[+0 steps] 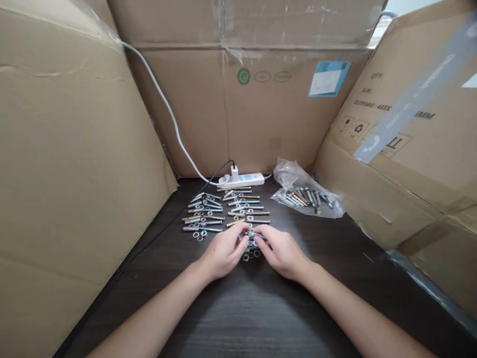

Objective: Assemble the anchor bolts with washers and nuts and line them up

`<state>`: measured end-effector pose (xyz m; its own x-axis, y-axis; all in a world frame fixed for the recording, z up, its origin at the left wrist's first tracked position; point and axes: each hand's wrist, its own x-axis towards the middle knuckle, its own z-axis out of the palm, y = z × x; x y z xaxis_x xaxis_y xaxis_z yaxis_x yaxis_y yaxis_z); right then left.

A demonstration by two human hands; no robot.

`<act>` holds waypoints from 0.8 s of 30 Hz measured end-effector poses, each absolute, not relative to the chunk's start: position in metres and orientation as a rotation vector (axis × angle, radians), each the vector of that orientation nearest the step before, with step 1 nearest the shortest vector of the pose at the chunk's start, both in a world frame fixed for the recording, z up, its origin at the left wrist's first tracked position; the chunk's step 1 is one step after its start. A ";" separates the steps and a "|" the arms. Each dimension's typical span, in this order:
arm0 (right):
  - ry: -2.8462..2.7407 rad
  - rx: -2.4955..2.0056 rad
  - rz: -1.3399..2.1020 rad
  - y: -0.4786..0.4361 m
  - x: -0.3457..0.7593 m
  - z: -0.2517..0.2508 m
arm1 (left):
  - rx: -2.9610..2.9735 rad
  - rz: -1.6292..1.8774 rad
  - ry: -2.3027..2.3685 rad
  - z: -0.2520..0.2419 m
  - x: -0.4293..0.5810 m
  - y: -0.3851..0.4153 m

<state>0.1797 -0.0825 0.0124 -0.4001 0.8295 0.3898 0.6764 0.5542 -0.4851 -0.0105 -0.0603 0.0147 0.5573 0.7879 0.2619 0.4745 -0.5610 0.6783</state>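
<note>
- Small metal bolt [253, 233] held btwn both hands, centre of dark table [238, 308], just above the surface, near edge of the hardware rows.
- Left hand [223, 256]: fingers curled, fingertips pinched on left end of bolt.
- Right hand [282, 253]: fingers curled, thumb + forefinger pinched on right end of same bolt. Hands nearly touching at fingertips.
- Loose washers/nuts [251, 255] on table directly under and btwn the hands; partly hidden, count unclear.
- Far of hands, right column: row of bolts [246, 206] lying flat, mostly left-right, w/ washers scattered among them.
- Left column: second group of bolts [203, 214], same lay; a few rings [199, 235] at its near end.
- Far right of rows: clear plastic bag [303, 191] w/ more bolts inside, mouth crumpled, lying against right carton.
- Far end: white power strip [244, 179] w/ white plug adapter in it; white cable [164, 104] runs up and left over cardboard; thin dark lead goes toward bolts.
- Cardboard cartons [67, 164] wall the table on left, far, right. Blue-white label [328, 78] on far one; printed text on right one, partly readable only.
</note>
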 end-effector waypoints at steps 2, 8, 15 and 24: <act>-2.161 -1.204 0.323 -0.080 0.178 0.011 | 2.247 0.834 1.011 0.014 -0.006 -0.058; -1.940 -1.161 0.274 -0.072 0.179 0.008 | 2.593 0.947 0.891 0.026 0.022 -0.025; -1.670 -1.156 0.277 -0.066 0.196 0.013 | 2.770 0.887 0.810 0.059 0.062 0.000; -1.978 -0.987 0.328 -0.074 0.173 0.001 | 2.455 0.933 0.755 0.031 0.001 -0.039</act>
